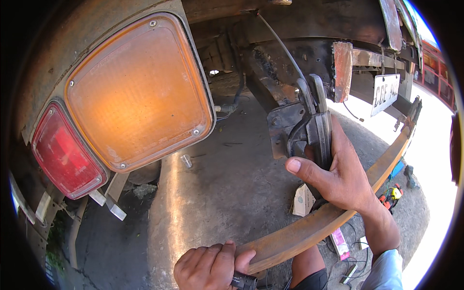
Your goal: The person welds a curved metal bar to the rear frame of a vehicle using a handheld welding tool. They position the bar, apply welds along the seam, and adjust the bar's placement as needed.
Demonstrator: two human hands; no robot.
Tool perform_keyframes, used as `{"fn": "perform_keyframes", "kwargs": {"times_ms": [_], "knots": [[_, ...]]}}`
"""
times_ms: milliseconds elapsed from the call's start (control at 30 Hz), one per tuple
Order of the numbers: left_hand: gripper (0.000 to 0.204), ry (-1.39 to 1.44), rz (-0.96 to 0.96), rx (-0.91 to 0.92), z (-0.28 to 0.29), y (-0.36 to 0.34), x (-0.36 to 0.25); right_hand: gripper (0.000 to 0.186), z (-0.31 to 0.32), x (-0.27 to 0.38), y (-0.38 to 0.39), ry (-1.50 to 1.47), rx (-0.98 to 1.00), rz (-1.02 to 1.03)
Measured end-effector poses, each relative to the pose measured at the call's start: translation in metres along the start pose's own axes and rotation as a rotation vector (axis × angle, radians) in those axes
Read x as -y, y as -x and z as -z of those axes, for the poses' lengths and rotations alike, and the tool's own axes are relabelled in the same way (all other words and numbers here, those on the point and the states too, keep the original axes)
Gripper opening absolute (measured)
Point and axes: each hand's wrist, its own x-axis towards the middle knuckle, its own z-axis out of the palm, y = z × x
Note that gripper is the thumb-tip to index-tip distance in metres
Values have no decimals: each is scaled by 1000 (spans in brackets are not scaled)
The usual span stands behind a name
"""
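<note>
In my right hand is a black electrode holder, its jaws pointing up. A thin welding rod runs from the jaws toward the rusty underside of a vehicle. Behind the jaws sits a dark metal bracket. My left hand is closed at the bottom, its fingers curled around a black cylinder whose kind I cannot make out. Its thumb lies against the near end of a long rusty steel bar, which passes below my right wrist and reaches to the far right.
A large amber lamp and a red lamp fill the upper left. At the right hang a rusty upright plate and a white number plate. Below lie cartons, cables and a pink box on concrete.
</note>
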Motion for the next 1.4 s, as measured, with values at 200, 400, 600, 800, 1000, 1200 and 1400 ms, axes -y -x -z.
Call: {"fn": "perform_keyframes", "kwargs": {"times_ms": [200, 400, 600, 800, 1000, 1200, 1400], "knots": [[18, -4, -5, 0, 2, -1, 1, 53, 2, -9, 8, -105, 63, -31], [19, -6, -16, 28, 3, 0, 2, 50, 6, -12, 14, -92, 90, -41], [18, 19, -3, -3, 2, 0, 1, 51, 5, -14, 21, -98, 106, -28], [18, 24, -12, 1, 1, 1, 1, 50, 6, -15, 28, -1, 70, -12], [20, 14, -11, 4, 2, 1, 1, 49, 1, -14, 30, 49, 21, 39], [21, 2, -29, -15, 3, 2, 1, 45, 2, -14, 32, 89, 17, 62], [20, 14, -35, 32, 2, 3, 4, 43, 2, -15, 31, 85, 40, 85]]}}
